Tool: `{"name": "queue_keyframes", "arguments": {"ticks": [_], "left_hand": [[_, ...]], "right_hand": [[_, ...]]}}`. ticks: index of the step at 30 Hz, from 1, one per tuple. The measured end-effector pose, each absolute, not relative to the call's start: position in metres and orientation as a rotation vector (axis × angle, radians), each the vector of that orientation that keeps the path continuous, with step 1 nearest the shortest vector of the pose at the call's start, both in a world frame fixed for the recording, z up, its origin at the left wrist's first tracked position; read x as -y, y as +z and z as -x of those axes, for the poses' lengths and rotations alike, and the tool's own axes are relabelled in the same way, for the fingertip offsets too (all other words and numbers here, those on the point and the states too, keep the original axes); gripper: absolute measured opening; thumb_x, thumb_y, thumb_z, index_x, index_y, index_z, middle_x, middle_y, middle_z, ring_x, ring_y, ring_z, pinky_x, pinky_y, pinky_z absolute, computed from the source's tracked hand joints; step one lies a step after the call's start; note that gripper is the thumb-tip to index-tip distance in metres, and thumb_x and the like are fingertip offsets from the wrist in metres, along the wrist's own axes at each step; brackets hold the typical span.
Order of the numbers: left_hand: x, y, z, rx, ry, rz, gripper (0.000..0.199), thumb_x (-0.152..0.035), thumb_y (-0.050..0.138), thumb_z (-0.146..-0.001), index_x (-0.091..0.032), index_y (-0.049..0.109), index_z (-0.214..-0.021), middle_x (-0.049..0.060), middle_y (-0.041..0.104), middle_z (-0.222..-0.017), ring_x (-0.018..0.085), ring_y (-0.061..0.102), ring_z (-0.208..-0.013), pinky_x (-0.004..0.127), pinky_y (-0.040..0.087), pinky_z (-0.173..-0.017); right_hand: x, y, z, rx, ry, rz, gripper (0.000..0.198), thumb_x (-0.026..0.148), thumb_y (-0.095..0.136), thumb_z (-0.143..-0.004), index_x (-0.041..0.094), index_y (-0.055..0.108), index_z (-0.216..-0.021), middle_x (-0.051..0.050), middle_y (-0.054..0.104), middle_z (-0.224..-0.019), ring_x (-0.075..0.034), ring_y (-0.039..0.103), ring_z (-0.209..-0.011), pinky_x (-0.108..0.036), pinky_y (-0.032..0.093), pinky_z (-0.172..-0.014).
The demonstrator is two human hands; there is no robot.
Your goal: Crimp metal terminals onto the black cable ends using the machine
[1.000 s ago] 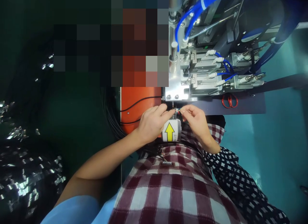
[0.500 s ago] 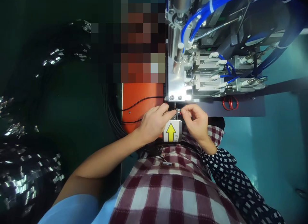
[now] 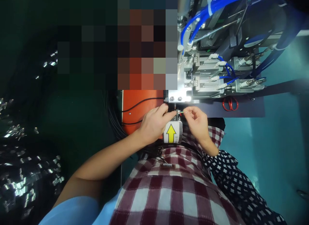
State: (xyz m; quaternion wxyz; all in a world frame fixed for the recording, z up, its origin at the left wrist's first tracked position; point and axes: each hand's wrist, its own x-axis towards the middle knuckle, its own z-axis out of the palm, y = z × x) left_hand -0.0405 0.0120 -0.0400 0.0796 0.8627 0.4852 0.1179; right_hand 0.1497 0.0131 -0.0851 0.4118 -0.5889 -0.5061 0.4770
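Note:
My left hand (image 3: 155, 125) reaches in from the left over the orange surface, its fingers curled and one fingertip at a small metal fixture (image 3: 178, 112). What its fingers hold, if anything, is hidden. On the other side of the fixture, my right hand (image 3: 197, 122) pinches a thin greenish wire (image 3: 182, 112) between thumb and forefinger. A short red strand shows just below that wire, at the fixture. Directly beneath stands a white label (image 3: 171, 132) with a yellow arrow pointing away from me.
The machine's metal cylinders (image 3: 209, 64) and blue air hoses (image 3: 224, 0) rise behind my hands. Red-handled scissors (image 3: 230, 104) lie on the dark plate to the right. Black cables (image 3: 111, 117) run along the orange panel (image 3: 142, 96). Shiny-ended dark bundles (image 3: 20, 186) fill the left.
My right hand stays close to the fixture, its fingertips slightly farther right, and more of the greenish wire shows. My left hand has hardly moved.

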Motion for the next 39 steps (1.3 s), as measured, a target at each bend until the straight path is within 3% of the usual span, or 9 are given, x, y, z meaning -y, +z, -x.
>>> {"name": "queue_keyframes", "arguments": {"ticks": [7,13,28,33,39], "left_hand": [[-0.012,-0.041,0.040,-1.450,0.408,-2.560,0.030,-0.025,0.043,-0.097,-0.020,0.069,-0.111,0.006,0.057,-0.084,0.017,0.056,-0.073,0.026,0.048,-0.062],[-0.012,-0.042,0.041,-1.451,0.403,-2.537,0.029,-0.023,0.043,-0.097,-0.020,0.068,-0.112,0.006,0.057,-0.085,0.016,0.056,-0.073,0.026,0.049,-0.063],[-0.013,-0.046,0.041,-1.424,0.545,-2.413,0.028,-0.017,0.045,-0.094,-0.020,0.069,-0.109,0.006,0.057,-0.090,0.016,0.058,-0.078,0.026,0.051,-0.065],[-0.011,-0.040,0.038,-1.516,0.611,-2.268,0.021,-0.019,0.047,-0.096,-0.015,0.066,-0.104,0.005,0.058,-0.087,0.016,0.060,-0.081,0.028,0.054,-0.073],[-0.010,-0.039,0.037,-1.548,0.556,-2.413,0.022,-0.018,0.045,-0.097,-0.010,0.065,-0.100,0.007,0.058,-0.084,0.018,0.060,-0.080,0.029,0.055,-0.073]], "right_hand": [[0.003,-0.069,-0.144,1.400,1.056,1.517,0.011,0.032,0.067,-0.084,0.021,0.067,-0.087,0.000,0.062,-0.072,-0.013,0.054,-0.060,-0.028,0.047,-0.058],[-0.009,-0.059,-0.150,1.770,0.774,1.495,0.011,0.026,0.057,-0.091,0.023,0.062,-0.081,-0.002,0.062,-0.073,-0.016,0.055,-0.064,-0.032,0.045,-0.065],[-0.023,-0.080,-0.162,1.990,0.700,1.319,0.009,0.024,0.054,-0.091,0.022,0.058,-0.083,-0.001,0.059,-0.072,-0.016,0.053,-0.064,-0.033,0.040,-0.065],[-0.020,-0.083,-0.164,1.843,0.857,1.360,0.010,0.026,0.057,-0.091,0.022,0.062,-0.083,-0.002,0.062,-0.075,-0.016,0.056,-0.066,-0.031,0.044,-0.065],[-0.018,-0.067,-0.158,1.732,0.858,1.527,0.020,0.030,0.056,-0.091,0.021,0.070,-0.102,-0.005,0.072,-0.090,-0.016,0.059,-0.065,-0.031,0.047,-0.065]]}}
